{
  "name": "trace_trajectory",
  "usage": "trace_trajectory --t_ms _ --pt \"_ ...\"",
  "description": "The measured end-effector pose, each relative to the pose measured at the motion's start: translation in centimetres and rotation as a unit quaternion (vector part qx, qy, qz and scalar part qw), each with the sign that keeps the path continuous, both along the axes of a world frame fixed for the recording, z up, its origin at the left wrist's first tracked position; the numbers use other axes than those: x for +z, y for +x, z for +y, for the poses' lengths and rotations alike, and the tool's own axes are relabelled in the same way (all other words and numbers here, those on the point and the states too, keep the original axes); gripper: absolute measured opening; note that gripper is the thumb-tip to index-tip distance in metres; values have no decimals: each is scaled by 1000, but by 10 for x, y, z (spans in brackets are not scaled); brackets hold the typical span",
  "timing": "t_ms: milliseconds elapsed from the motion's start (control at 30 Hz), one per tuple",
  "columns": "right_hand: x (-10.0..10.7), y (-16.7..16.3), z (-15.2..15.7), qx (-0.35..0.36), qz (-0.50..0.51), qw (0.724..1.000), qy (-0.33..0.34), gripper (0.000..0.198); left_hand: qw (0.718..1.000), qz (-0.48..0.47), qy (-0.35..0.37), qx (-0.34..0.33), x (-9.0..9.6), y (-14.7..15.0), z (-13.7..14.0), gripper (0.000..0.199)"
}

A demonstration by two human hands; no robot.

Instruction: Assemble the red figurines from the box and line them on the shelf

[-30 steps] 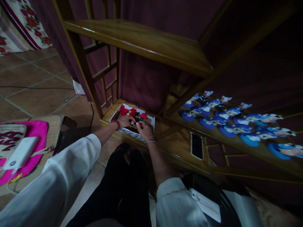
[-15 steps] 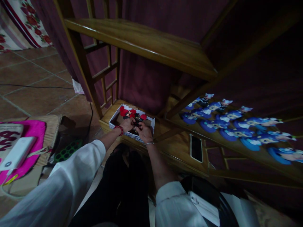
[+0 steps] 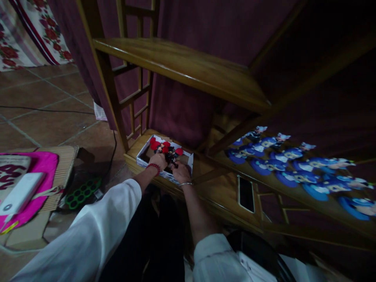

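A shallow white cardboard box (image 3: pixel 141 157) stands on the low wooden shelf and holds small red-and-black figurines (image 3: pixel 161 147) with rounded red parts. My left hand (image 3: pixel 159 160), a red bead bracelet at its wrist, reaches over the box's near side, its fingers curled against a dark figurine. My right hand (image 3: pixel 181 172), wearing a thin silver bangle, is inside the right part of the box. Its thumb and fingers pinch the lower end of a black figurine (image 3: pixel 171 156). Both sets of fingertips are partly hidden by the hands and the dark parts.
A wooden upper shelf board (image 3: pixel 182 70) overhangs the box. Several blue-and-white figurines (image 3: pixel 289 156) stand in rows on the right-hand shelf. A phone (image 3: pixel 245 194) lies right of the box. At left are a white power bank (image 3: pixel 22 192) on a pink pad (image 3: pixel 48 168) and a green holed tray (image 3: pixel 82 194).
The view has shifted slightly, so the shelf sits lower. My hands have drawn back a little and more of the figurines shows between them.
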State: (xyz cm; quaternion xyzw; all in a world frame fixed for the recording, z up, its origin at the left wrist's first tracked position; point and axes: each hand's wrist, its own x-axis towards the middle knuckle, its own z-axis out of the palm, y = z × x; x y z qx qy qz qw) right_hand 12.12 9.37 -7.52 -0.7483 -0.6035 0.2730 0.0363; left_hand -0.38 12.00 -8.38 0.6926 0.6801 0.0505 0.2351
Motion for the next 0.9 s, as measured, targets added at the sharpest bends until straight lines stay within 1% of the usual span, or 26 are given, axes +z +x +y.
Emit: trace_trajectory --t_ms 100,200,367,533,767,900 --pt "0 0 0 -11 4 1000 17 36 1000 16 -6 26 3 1 -1 38" --pt "-2 0 -1 -1 5 999 32 34 998 26 -31 42 5 3 0 47" --pt "-5 1 0 8 1 999 40 33 999 21 -47 11 5 5 2 56" --pt "-3 0 -1 -9 7 999 42 32 999 2 -29 -37 6 3 2 47" --pt "-1 -1 -2 -19 4 998 53 35 999 -7 12 -41 11 2 -1 38" --pt "-1 -1 -1 -32 3 998 49 35 998 -18 8 -52 11 3 1 34"
